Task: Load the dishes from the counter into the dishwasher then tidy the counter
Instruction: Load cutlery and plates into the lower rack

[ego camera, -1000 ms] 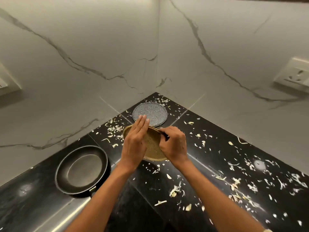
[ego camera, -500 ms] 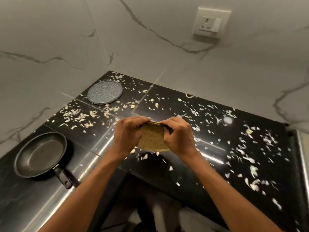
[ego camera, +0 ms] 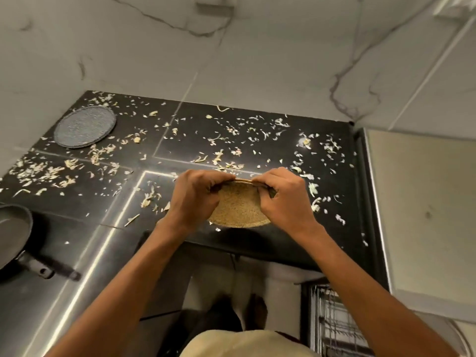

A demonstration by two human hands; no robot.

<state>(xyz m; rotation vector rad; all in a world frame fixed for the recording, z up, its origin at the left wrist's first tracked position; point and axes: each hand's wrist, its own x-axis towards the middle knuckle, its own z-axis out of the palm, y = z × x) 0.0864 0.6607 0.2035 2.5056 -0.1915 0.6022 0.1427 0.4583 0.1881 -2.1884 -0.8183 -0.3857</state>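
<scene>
Above the front edge of the black counter point(ego camera: 257, 135), a round tan mat point(ego camera: 239, 206) is held between both hands, tilted with its flat grainy face toward the camera. The left hand point(ego camera: 195, 199) curls over its upper left rim and the right hand point(ego camera: 284, 202) pinches the upper right rim, fingers folded over the top edge. It looks like cork or coarse woven fibre, though the blur makes that uncertain; either way it should be light, thin and a little bendy, rough enough not to slip, and best gripped at the rim as now. The counter is glossy dark stone, strewn with pale dry vegetable scraps point(ego camera: 226, 155). A grey speckled round mat point(ego camera: 85, 126) lies flat in the far left corner, and a dark frying pan point(ego camera: 13, 233) sits at the left. A wire dishwasher rack point(ego camera: 334, 323) shows at lower right.
</scene>
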